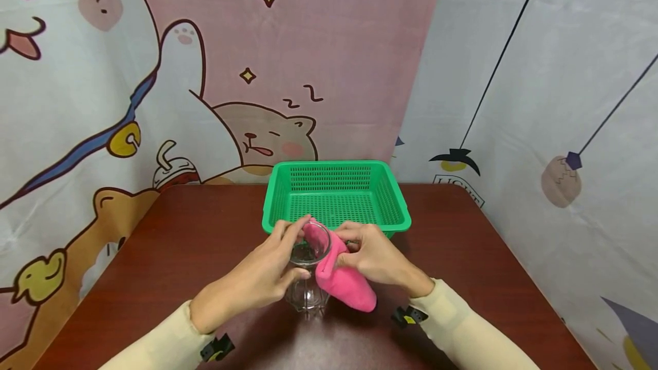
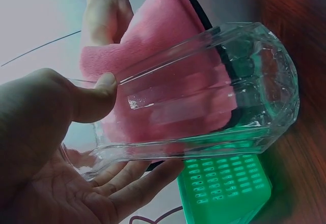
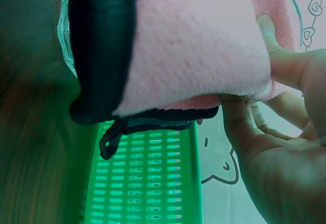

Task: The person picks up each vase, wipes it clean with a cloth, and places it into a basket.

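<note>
A tall, clear, faceted glass vessel (image 1: pixel 307 296) is held over the near part of the table, its round mouth facing up in the head view. My left hand (image 1: pixel 257 273) grips it near the rim, thumb on the near side and fingers round the far side. A pink plush cloth (image 1: pixel 354 290) with black edging lies against the vessel's right side and rim. Pink shows through the clear wall (image 2: pixel 244 127) in the left wrist view. My right hand (image 1: pixel 377 256) pinches the folded cloth at the rim, and the cloth hides part of its fingers in the right wrist view.
A green plastic basket (image 1: pixel 403 216) with slotted sides stands just beyond both hands at the table's back edge. The dark red-brown wooden table (image 1: pixel 205 227) reaches a cartoon-printed curtain (image 1: pixel 360 61) behind and at the sides.
</note>
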The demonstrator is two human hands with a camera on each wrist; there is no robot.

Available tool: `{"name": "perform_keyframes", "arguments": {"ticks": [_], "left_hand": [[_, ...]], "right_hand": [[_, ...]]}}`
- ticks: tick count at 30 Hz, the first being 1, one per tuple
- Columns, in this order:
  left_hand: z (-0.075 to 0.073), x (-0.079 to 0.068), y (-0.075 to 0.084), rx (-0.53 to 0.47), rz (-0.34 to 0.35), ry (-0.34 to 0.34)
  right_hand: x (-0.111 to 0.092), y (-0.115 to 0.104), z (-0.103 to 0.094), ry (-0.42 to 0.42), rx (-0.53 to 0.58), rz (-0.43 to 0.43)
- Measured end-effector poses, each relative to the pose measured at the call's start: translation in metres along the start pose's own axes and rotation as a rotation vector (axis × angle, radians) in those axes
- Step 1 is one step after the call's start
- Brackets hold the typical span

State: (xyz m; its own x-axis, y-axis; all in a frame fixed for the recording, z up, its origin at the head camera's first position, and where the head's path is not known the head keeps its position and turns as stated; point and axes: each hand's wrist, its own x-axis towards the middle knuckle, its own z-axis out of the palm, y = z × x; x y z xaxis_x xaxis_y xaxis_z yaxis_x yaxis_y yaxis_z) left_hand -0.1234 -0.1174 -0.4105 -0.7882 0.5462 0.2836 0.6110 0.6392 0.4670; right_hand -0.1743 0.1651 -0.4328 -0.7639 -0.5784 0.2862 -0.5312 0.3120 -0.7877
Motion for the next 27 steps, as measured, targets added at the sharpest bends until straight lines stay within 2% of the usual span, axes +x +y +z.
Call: {"name": "perform_keyframes", "arguments": {"ticks": [16,27], "left_hand": [[-0.001,0.002,0.001,-0.012,-0.009,-0.023],[0.0,0.001,0.0,-0.008,-0.016,-0.027]], "right_hand": [[0.0,0.0,-0.016,0.065,0.076,-0.033],[-0.001,0.001,-0.014,0.044,0.069,-0.028]]}}
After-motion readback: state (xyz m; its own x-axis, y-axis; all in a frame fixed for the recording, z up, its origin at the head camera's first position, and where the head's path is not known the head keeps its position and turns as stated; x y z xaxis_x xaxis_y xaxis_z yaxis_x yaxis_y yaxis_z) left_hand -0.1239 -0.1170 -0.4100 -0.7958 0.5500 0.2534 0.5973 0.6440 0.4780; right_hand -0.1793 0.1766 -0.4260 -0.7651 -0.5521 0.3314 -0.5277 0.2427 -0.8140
